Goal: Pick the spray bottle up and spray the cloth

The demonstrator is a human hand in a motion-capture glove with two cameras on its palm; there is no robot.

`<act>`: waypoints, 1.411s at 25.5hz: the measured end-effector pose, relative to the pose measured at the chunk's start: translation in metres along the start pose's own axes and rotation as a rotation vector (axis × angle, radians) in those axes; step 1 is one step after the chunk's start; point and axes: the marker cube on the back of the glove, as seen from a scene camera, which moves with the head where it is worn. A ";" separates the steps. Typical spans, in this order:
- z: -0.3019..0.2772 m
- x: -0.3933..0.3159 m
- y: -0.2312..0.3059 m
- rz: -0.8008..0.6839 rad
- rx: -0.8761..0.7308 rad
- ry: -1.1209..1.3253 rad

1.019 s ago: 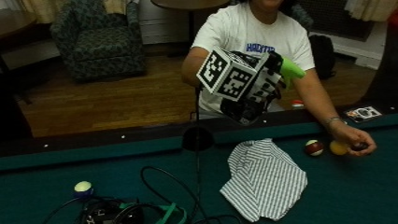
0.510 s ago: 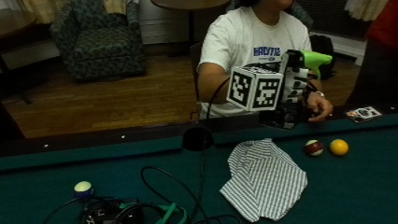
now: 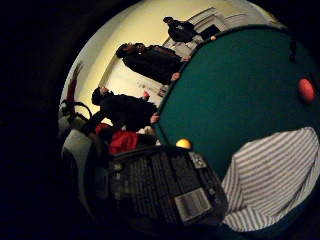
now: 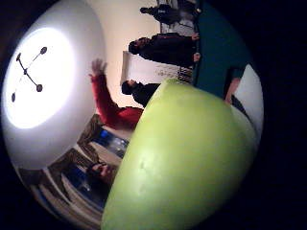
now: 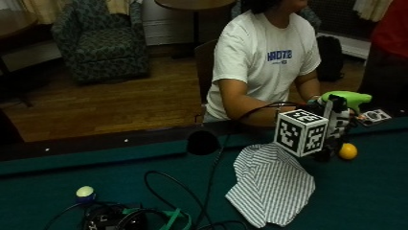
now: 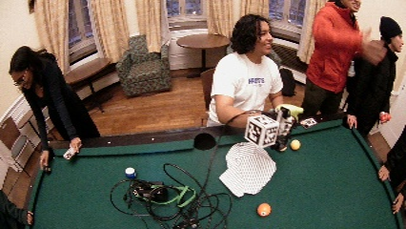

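Seemingly your gloved right hand (image 5: 336, 125) already grips the spray bottle (image 5: 344, 99), though its fingers stay hidden, just beyond the striped cloth (image 5: 271, 184); treat the smooth plastic as light and slippery, holding the neck.

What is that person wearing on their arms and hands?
The right hand wears a black glove rig with black straps and white plastic parts. The arms are bare below the short sleeves of a white T-shirt with blue lettering on the chest.
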 end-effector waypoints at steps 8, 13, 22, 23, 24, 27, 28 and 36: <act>0.053 0.053 -0.010 0.018 -0.076 -0.008; 0.076 0.077 -0.016 0.023 -0.092 0.031; 0.114 0.094 -0.033 -0.021 -0.062 0.031; 0.119 0.094 -0.036 -0.028 -0.063 0.032; 0.123 0.094 -0.040 -0.034 -0.064 0.032; 0.135 0.095 -0.050 -0.045 -0.073 0.027; 0.138 0.095 -0.053 -0.047 -0.077 0.025; 0.152 0.105 -0.059 -0.016 -0.227 0.009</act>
